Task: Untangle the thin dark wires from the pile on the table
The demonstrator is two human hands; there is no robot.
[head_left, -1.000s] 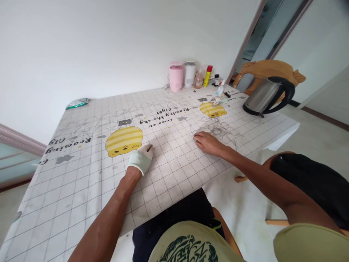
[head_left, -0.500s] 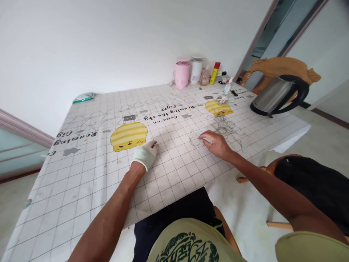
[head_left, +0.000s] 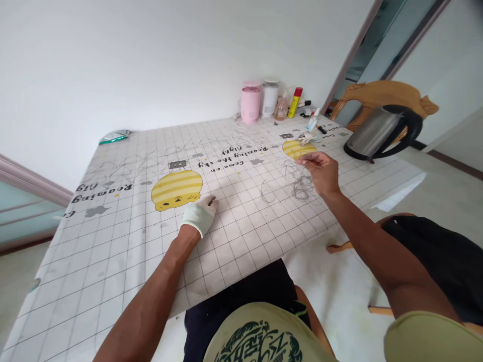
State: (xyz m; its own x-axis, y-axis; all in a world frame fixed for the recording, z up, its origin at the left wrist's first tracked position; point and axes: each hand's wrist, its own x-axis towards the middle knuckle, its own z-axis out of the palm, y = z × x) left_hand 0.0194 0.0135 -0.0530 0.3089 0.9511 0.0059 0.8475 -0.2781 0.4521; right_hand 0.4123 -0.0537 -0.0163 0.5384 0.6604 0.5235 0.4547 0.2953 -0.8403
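My left hand (head_left: pixel 202 211), in a pale glove, rests on the tablecloth (head_left: pixel 241 221) beside a printed yellow bear. Its fingers are curled together, and whatever they hold, if anything, is hidden. Bare, my right hand (head_left: pixel 320 171) is raised over the far right part of the cloth, thumb and fingertips pinched. Anything between those tips is too fine to make out. Below and left of it lies a loose tangle of thin dark strands (head_left: pixel 302 187), partly covered by the hand. A separate curved strand (head_left: pixel 267 193) lies between my hands.
A steel kettle (head_left: pixel 375 131) stands at the right edge. At the back are a pink container (head_left: pixel 250 104), a white container (head_left: pixel 270 100), several bottles and a crumpled pale cloth (head_left: pixel 308 138). A green-edged packet (head_left: pixel 114 137) lies far left. A wooden chair (head_left: pixel 392 93) stands behind the kettle.
My right hand has moved away from me and to the right, from the curved strand to above the tangle. The tangle looks more bunched. My left hand has stayed in place.
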